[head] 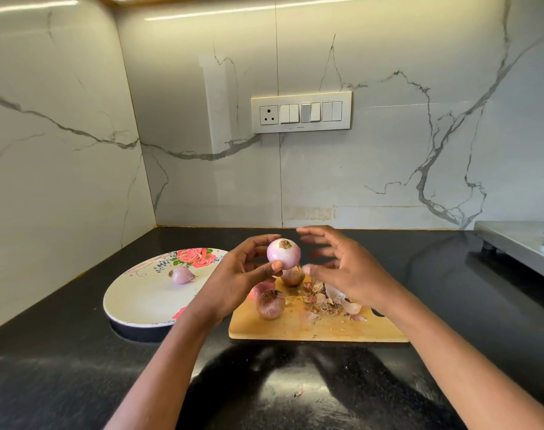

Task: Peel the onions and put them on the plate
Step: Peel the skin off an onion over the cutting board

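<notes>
Right hand (pixel 342 268) motion-blurred; fingertip contact with peeled onion (pixel 283 253) hard to judge, looks just apart. Third unpeeled onion (pixel 292 275) half hidden behind held one; another (pixel 259 290) partly behind left wrist. Steel appliance (pixel 518 243) cut off at right edge. Left hand (pixel 236 280) grip: thumb and fingers pinching peeled onion, held above cutting board (pixel 311 330). Right hand grip spread, holding nothing. Small peeled onion (pixel 181 274) lies on floral plate (pixel 134 302), left on black counter (pixel 63 352). Unpeeled onion (pixel 270 305) and skins (pixel 329 299) on board.

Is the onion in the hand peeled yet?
Peeled: the held onion looks smooth and pale pink, with no dry brown skin showing.
</notes>
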`<state>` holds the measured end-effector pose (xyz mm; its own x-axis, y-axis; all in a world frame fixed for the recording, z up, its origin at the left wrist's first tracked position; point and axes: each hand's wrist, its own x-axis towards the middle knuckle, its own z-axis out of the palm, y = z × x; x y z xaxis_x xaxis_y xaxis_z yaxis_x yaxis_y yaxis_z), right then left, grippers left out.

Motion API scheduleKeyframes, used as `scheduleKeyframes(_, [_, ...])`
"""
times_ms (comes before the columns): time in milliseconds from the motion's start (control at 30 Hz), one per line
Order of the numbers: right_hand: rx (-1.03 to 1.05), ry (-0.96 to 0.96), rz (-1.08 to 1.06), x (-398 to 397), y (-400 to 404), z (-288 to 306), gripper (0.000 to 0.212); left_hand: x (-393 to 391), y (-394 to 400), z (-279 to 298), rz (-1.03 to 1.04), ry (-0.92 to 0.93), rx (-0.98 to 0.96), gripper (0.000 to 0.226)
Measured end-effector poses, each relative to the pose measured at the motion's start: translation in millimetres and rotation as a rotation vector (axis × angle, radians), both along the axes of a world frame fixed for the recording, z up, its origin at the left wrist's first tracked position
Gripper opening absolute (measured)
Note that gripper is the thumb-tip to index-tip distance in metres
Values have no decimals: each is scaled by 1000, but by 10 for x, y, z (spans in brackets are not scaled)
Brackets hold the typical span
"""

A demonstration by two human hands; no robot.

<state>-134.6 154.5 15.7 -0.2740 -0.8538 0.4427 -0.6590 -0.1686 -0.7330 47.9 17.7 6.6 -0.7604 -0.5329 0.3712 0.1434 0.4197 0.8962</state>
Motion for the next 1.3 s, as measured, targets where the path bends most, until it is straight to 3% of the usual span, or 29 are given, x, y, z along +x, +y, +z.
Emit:
scheduleKeyframes(67, [-13, -19, 70, 98, -65, -41, 60, 10, 0, 8, -1, 12, -4, 50])
scheduleKeyframes(233, [-112, -12, 21, 309, -255, 15, 51, 160, -15, 26, 53, 59, 31, 48])
scheduleKeyframes(367, [-48, 162, -3, 580, -603, 89, 50, 498, -254, -1, 369, 79, -65, 20])
scheduleKeyframes(500, [127, 423, -11, 984, -1078, 88, 47, 945, -546, -68, 698, -139, -266, 16])
scheduleKeyframes(700, [292, 684, -29, 1425, -1535, 68, 34, 1349, -760, -141, 745, -366, -323, 21])
scheduleKeyframes(800, [367, 653, -32, 1433, -1567, 65, 45, 1383, -770, -139, 709, -397, -319, 20])
scheduleKeyframes(1000, [412, 585, 50, 1293, -1521, 69, 44, 1304, -745, -149, 672, -338, -240, 16])
scheduleKeyframes(1200, [236, 414, 15, 1026, -1258, 201, 29, 1087, -604, -20, 610, -282, -241, 20])
scheduleKeyframes(1300, [247, 345, -69, 643, -864, 257, 23, 766, -443, 54, 520, -222, -253, 18])
